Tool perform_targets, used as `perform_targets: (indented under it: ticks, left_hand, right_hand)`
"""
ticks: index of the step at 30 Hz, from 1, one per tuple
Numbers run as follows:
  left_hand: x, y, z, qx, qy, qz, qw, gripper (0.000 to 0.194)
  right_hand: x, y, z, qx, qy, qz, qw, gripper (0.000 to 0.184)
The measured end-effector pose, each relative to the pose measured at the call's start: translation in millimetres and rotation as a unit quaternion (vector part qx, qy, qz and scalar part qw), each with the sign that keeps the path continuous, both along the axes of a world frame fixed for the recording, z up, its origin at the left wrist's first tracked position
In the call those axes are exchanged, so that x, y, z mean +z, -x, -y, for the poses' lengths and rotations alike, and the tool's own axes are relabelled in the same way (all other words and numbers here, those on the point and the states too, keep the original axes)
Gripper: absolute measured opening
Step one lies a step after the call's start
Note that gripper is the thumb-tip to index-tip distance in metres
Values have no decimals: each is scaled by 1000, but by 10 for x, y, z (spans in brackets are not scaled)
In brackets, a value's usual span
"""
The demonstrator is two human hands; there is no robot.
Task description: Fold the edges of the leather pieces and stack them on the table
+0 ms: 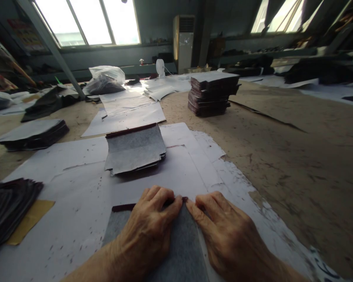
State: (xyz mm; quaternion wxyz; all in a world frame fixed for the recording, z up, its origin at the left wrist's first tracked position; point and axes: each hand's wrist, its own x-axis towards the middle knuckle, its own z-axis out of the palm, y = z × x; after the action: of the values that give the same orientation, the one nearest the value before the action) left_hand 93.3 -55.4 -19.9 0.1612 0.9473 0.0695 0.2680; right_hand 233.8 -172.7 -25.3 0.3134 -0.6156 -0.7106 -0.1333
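A grey fabric piece with a dark maroon folded edge lies flat on white paper in front of me. My left hand rests over it, fingers curled and thumb pinching the folded edge. Close by on the right, my right hand has its fingers bent and pressed at the right end of the same edge. Both thumb tips nearly meet there. Just beyond the hands sits a small stack of similar grey pieces, its far edge maroon.
Stacked dark pieces stand farther back at right. Another stack lies at left, and a fanned dark pile rests by yellow card. White paper covers part of the brown table. A slanted post rises at left.
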Motion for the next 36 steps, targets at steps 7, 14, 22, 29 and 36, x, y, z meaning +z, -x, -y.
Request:
perform_targets:
  ticks: [7, 14, 22, 29, 36]
  left_hand:
    - [-8, -11, -3, 9, 1, -15, 1000, 39]
    - [-4, 1, 6, 2, -27, 1, 1000, 43]
    - [28, -19, 15, 12, -11, -3, 1000, 40]
    - [29, -12, 15, 14, 6, -19, 1000, 39]
    - [30, -18, 11, 19, 22, -31, 999, 43]
  right_hand:
    - [-3, -5, -4, 5, -5, 0, 1000, 36]
    - [15, -46, 28, -12, -63, -23, 998, 25]
    - [-8, -47, 37, -47, -60, -58, 995, 23]
    - [57, -31, 47, -7, -24, -8, 1000, 32]
    - [21, -7, 4, -12, -19, 20, 1000, 36]
